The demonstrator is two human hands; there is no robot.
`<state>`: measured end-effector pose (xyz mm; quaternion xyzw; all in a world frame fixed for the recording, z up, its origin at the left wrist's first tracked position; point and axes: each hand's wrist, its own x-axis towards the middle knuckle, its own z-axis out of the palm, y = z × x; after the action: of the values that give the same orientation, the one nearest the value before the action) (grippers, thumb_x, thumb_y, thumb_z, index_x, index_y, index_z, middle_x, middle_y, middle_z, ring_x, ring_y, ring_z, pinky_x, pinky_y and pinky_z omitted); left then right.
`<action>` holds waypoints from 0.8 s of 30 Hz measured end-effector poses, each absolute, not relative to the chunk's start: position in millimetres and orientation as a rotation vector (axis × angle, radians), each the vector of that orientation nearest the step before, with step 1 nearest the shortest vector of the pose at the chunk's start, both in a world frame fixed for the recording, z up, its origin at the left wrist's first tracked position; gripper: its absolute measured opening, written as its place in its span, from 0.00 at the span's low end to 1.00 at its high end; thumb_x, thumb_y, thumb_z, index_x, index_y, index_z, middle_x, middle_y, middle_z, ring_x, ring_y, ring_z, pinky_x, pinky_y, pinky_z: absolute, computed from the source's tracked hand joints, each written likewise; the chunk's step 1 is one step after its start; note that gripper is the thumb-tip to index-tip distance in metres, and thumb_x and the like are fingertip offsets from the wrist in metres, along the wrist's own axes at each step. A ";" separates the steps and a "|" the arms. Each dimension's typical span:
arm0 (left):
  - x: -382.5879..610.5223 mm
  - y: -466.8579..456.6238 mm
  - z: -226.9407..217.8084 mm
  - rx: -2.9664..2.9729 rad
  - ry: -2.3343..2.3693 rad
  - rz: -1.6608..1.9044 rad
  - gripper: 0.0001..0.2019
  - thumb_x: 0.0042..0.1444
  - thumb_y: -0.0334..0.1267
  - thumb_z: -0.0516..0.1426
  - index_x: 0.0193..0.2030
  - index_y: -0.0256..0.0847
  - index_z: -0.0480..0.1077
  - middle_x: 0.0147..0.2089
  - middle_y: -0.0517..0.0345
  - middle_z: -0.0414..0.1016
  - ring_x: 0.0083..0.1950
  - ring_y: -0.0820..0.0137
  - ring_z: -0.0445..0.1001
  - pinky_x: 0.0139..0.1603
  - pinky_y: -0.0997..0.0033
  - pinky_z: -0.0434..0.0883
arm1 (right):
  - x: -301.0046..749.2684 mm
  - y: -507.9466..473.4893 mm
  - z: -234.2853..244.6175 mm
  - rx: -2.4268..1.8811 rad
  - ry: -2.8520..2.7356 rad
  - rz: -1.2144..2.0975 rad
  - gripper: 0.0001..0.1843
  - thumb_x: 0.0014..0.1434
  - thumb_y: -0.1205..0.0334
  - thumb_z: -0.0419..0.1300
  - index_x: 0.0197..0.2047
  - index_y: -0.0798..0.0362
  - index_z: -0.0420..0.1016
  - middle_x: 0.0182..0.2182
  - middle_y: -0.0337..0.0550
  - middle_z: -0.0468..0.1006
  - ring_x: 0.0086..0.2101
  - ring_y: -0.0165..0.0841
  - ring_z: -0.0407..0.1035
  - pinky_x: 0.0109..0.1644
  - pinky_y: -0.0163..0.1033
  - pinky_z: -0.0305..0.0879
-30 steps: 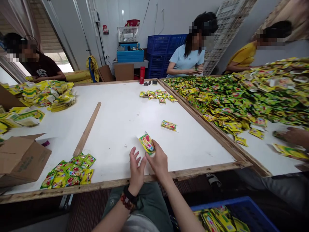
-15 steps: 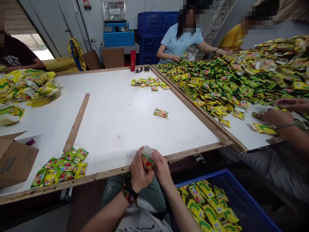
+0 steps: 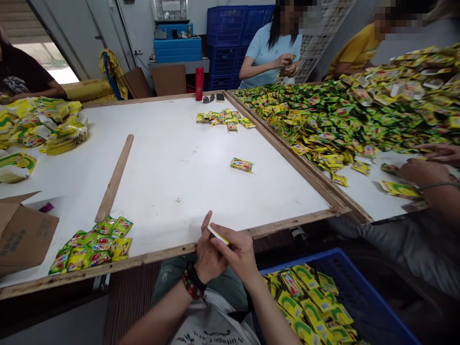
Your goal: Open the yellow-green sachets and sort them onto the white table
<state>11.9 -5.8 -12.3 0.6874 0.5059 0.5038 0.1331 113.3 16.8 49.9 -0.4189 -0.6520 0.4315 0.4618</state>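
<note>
A small yellow candy box (image 3: 218,235) is held in front of me at the table's near edge, its white end turned up. My right hand (image 3: 240,249) is closed on it, with thumb and fingers at its upper end. My left hand (image 3: 210,256) wraps the lower part, one finger pointing up past the box; most of the box is hidden between the hands. A similar candy box (image 3: 242,165) lies on the white table ahead. Green and yellow candy sachets (image 3: 93,244) form a group at the near left, by a wooden strip (image 3: 115,177).
A blue crate (image 3: 373,292) of yellow boxes stands low at my right. Beyond a wooden divider (image 3: 287,151) rises a large sachet heap (image 3: 323,120), with co-workers around it. An open cardboard box (image 3: 28,235) is at left. A red bottle (image 3: 199,84) stands at the back.
The box has been turned in my hands: its printed face and pale open flap showed before, now a narrow white end. The co-worker in light blue has raised both hands from the heap.
</note>
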 end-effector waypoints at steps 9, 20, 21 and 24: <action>9.9 -8.8 -14.2 1.711 1.634 1.193 0.36 0.51 0.43 0.57 0.64 0.38 0.46 0.51 0.43 0.72 0.47 0.57 0.75 0.45 0.56 0.73 | 118.0 32.8 55.4 -1.210 -1.616 1.153 0.15 0.61 0.60 0.58 0.49 0.52 0.80 0.43 0.44 0.83 0.41 0.42 0.79 0.46 0.46 0.76; 6.1 -5.2 -11.6 1.812 1.392 1.307 0.28 0.58 0.45 0.54 0.63 0.39 0.51 0.57 0.41 0.65 0.55 0.58 0.71 0.49 0.56 0.73 | 133.7 7.6 55.8 -1.016 -2.038 0.738 0.21 0.66 0.65 0.49 0.59 0.48 0.71 0.46 0.48 0.82 0.42 0.36 0.78 0.43 0.39 0.76; 6.1 -5.2 -9.3 1.846 1.342 1.302 0.32 0.57 0.47 0.56 0.63 0.39 0.50 0.59 0.40 0.63 0.58 0.56 0.68 0.51 0.55 0.72 | 147.7 0.8 54.2 -1.099 -2.021 0.680 0.20 0.66 0.65 0.48 0.57 0.48 0.73 0.46 0.48 0.82 0.41 0.36 0.79 0.42 0.39 0.76; 7.5 -4.2 -3.2 1.818 1.270 1.301 0.30 0.57 0.49 0.57 0.63 0.41 0.52 0.61 0.41 0.60 0.60 0.56 0.65 0.50 0.56 0.73 | 203.8 -14.9 49.4 -1.606 -1.903 0.403 0.17 0.65 0.58 0.51 0.49 0.48 0.78 0.41 0.51 0.83 0.40 0.42 0.79 0.41 0.44 0.75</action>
<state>7.5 -4.2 -3.2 0.6785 0.4739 0.4857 0.2813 203.8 -14.9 49.4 -0.6065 -0.7186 0.1523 0.3044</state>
